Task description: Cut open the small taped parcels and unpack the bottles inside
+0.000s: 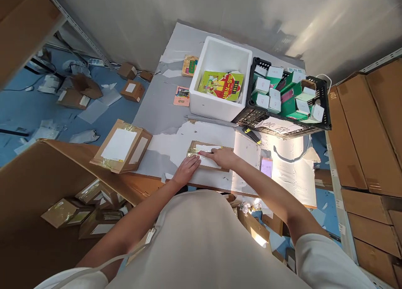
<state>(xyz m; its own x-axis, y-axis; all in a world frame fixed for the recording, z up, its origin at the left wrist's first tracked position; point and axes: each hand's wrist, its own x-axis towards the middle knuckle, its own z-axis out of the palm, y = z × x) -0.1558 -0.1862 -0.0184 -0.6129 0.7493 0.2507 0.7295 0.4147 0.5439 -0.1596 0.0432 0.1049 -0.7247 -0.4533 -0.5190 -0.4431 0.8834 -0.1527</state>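
Note:
A taped brown cardboard box (226,165) with a white label lies on the table before me. My left hand (187,170) rests flat on its left end, fingers stretched out over the clear tape. From the right, my right hand (222,157) reaches over the box top. Its index finger is stretched toward the left end, close to my left fingertips, and the other fingers are partly bent. A small red spot shows at that fingertip; I cannot make out what it is. Past the box lies a yellow and black utility knife (252,135).
A white foam box (216,109) with booklets stands behind, beside a black crate (284,127) of small cartons. Another taped box (121,146) sits at the table's left edge. Below it, a large open carton (28,192) holds several packed boxes. Purple paper (266,167) lies right.

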